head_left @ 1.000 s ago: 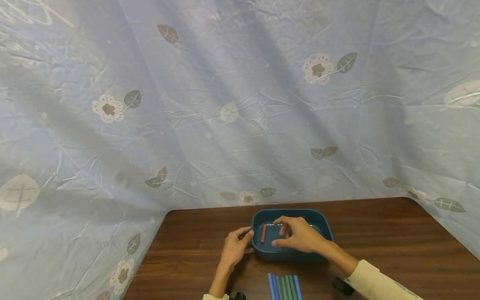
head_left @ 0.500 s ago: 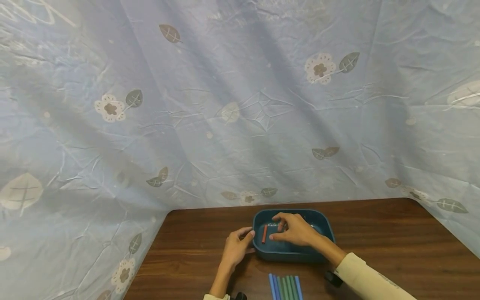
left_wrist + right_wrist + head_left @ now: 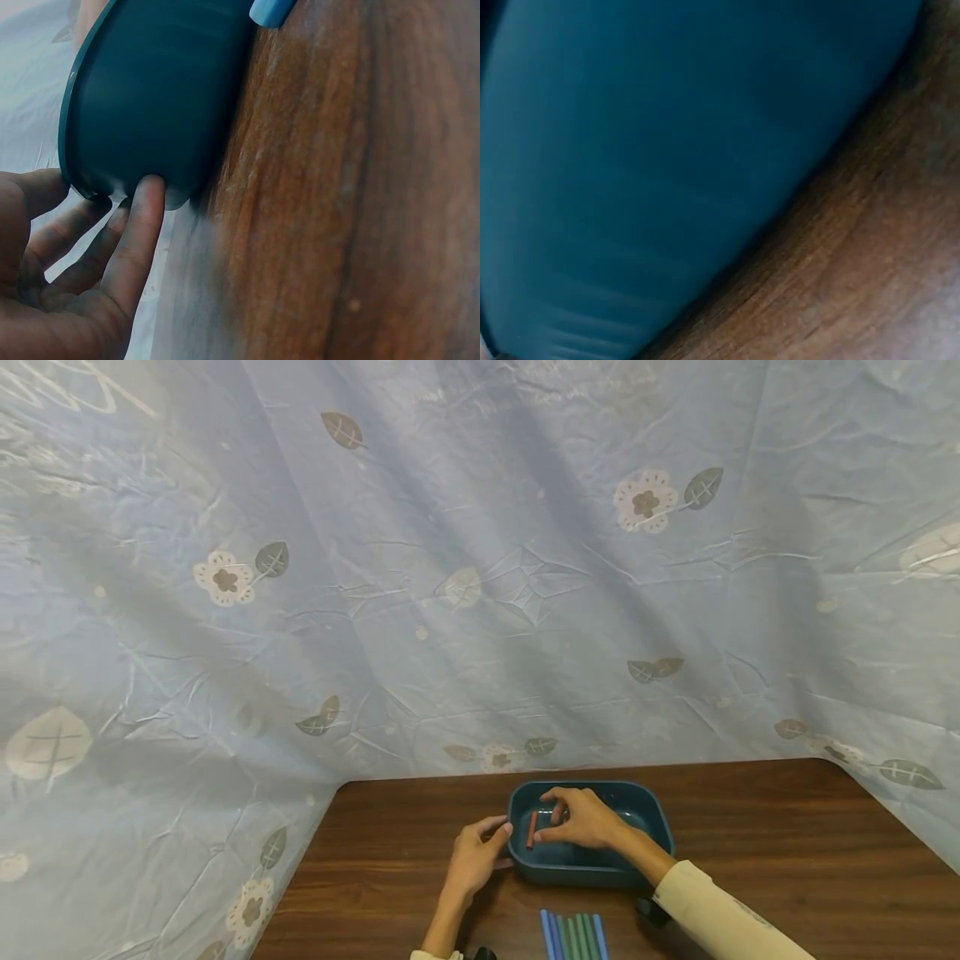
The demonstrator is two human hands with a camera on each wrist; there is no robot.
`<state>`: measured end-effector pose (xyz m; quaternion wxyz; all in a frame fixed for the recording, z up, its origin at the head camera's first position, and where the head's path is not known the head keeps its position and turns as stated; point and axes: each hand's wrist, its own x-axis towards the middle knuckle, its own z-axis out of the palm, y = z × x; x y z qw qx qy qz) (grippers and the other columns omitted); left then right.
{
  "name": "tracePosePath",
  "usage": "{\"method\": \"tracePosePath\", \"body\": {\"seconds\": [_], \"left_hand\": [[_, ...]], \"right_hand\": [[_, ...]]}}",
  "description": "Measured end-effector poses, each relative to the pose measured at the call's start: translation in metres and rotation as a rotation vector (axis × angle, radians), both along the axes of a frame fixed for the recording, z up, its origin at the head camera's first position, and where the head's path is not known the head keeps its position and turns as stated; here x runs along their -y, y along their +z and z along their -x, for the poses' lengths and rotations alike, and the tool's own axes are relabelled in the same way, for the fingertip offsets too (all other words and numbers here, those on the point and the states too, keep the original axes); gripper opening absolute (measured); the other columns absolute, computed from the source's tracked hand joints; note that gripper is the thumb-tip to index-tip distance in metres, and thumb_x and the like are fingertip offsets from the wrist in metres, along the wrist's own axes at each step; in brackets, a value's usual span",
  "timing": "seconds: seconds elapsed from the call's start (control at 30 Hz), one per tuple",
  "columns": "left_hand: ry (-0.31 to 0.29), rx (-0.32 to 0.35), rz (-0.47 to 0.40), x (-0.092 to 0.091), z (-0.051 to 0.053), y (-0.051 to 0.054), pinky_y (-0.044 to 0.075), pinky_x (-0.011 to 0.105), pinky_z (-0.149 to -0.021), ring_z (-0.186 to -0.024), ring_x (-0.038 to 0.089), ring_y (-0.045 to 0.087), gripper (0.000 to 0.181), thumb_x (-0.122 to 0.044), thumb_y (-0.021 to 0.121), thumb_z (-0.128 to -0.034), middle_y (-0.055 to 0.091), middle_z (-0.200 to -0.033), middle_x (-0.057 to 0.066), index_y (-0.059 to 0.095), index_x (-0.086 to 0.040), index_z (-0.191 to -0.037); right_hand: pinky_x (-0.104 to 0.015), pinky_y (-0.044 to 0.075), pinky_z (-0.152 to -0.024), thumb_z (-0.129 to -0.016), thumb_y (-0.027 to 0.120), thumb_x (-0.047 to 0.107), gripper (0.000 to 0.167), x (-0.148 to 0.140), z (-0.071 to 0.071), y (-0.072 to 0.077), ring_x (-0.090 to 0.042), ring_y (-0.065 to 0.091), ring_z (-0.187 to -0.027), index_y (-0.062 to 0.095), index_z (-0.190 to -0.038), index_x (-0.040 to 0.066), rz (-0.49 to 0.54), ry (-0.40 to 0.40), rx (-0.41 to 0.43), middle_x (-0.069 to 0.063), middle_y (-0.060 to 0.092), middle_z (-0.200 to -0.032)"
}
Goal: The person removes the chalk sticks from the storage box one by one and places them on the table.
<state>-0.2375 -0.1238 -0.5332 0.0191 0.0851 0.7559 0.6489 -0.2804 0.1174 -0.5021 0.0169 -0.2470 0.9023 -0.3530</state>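
Observation:
A dark teal rectangular tub [image 3: 577, 877] stands on the table in the head view. My left hand [image 3: 471, 860] is at its left end, thumb by the rim and fingertips touching the outer wall, as the left wrist view also shows of the hand [image 3: 82, 270]. Inside the tub at the left lies a short red stick [image 3: 532, 830]. Over the tub reaches my right hand [image 3: 588, 820], thumb and fingers bent with a gap between them, thumb tip close to the red stick. Nothing shows between those fingers. The right wrist view holds only the tub's wall [image 3: 667, 165] and tabletop.
In front of the tub, several blue and green sticks [image 3: 573, 937] lie side by side, cut off by the head view's lower edge. The dark wooden table [image 3: 772, 843] meets a pale patterned cloth [image 3: 480, 677] behind and at the sides.
My right hand has shifted slightly left inside the tub, its thumb nearer the red stick. The right forearm has drawn in leftward. My left hand stays at the tub's end.

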Motion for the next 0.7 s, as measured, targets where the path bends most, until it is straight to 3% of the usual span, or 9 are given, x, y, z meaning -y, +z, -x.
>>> {"method": "tracePosePath", "body": {"seconds": [0.2,0.7], "left_hand": [[-0.005,0.001,-0.015,0.001,-0.002,0.001,0.072,0.036,-0.083,-0.112,0.033,0.076,0.043,-0.023,0.065,-0.1089,0.072,-0.131,0.025,0.065,0.004,-0.142],[-0.018,-0.004,-0.046,0.001,-0.001,0.0,0.072,0.04,-0.084,-0.11,0.034,0.076,0.042,-0.022,0.065,-0.1091,0.072,-0.129,0.026,0.065,0.005,-0.141]], "right_hand": [[-0.025,0.051,-0.058,-0.085,0.091,0.04,0.076,0.004,0.006,-0.008,-0.014,0.058,-0.074,0.063,-0.144,0.001,-0.006,-0.022,0.027,0.001,0.071,-0.096],[-0.026,0.053,-0.062,-0.082,0.093,0.044,0.078,0.009,0.02,-0.023,-0.011,0.06,-0.073,0.066,-0.141,0.001,-0.037,-0.024,0.035,0.003,0.069,-0.091]]}}
